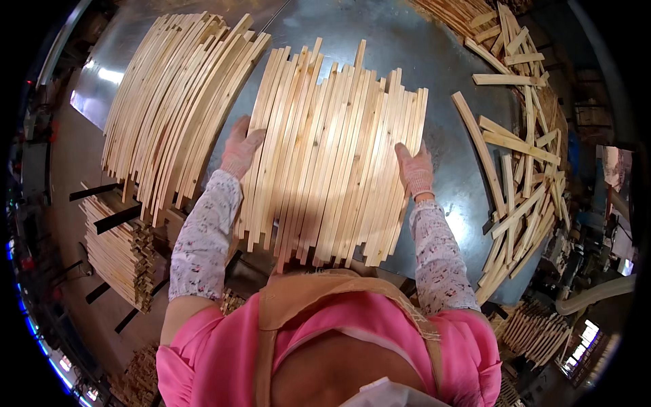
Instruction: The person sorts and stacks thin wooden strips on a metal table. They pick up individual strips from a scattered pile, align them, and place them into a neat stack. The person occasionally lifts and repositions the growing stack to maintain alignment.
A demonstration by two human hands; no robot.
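Note:
A wide row of pale wooden strips [325, 156] lies side by side in front of me on a metal table [444, 61], their ends uneven at the far and near edges. My left hand [241, 148], in a pinkish glove, grips the row's left side with the thumb on top. On the right side, my right hand [414, 168] holds the row the same way, thumb over the outermost strips. The fingers beneath or beside the wood are partly hidden. The near ends of the strips reach close to my apron [298, 298].
Another row of strips [176, 102] lies to the left, its near ends overhanging the table. Loose offcuts [522, 149] are heaped along the right edge. A stack of strips [121, 244] stands lower left beside dark bars [116, 218]. More stacked wood [536, 332] sits lower right.

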